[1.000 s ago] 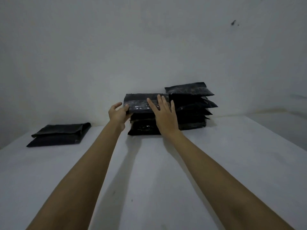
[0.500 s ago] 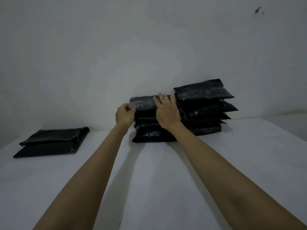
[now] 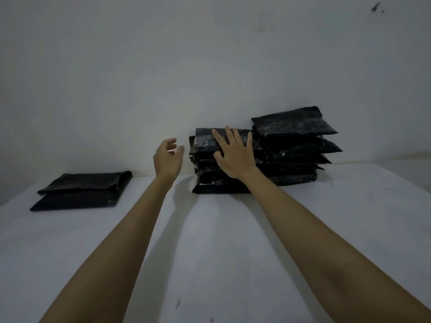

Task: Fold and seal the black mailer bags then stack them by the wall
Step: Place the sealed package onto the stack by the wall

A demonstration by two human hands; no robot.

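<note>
Two stacks of folded black mailer bags stand against the wall. The left stack (image 3: 205,183) is lower; the right stack (image 3: 296,145) is taller. My right hand (image 3: 234,155) lies flat with spread fingers on the top bag (image 3: 204,142) of the left stack. My left hand (image 3: 168,158) hovers just left of that stack, fingers loosely curled and apart, holding nothing. A small pile of flat, unsealed black mailer bags (image 3: 81,191) lies at the far left of the white table (image 3: 210,241).
The pale wall (image 3: 210,66) rises directly behind the stacks. The table's right edge (image 3: 396,183) runs diagonally at the right. My forearms stretch across the middle of the table.
My left hand has let go of the top bag's left end and drawn away to the left. My right hand stays pressed on the bag.
</note>
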